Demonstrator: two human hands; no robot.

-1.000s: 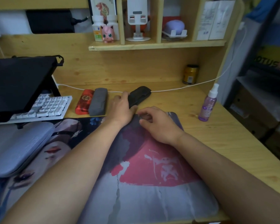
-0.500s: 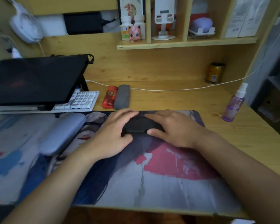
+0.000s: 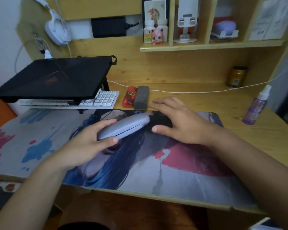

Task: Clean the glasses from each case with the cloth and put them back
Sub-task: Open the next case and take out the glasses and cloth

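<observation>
Lilac case (image 3: 125,127) apparently in left hand (image 3: 88,143).

A single wide-angle view is taken from head height, angled forward and down over the table (image 3: 206,103). Both forearms are seen entering from the bottom edge at 7 and 5 o'clock, with the hands (image 3: 181,120) caught close to the lens near frame centre. The printed desk mat (image 3: 156,171) is spread across the near ground, while the shelf (image 3: 206,46) is framed at 12 to 1 o'clock and the raised laptop (image 3: 56,78) at 10 o'clock. Straight lines are bowed toward the edges by the lens.
</observation>
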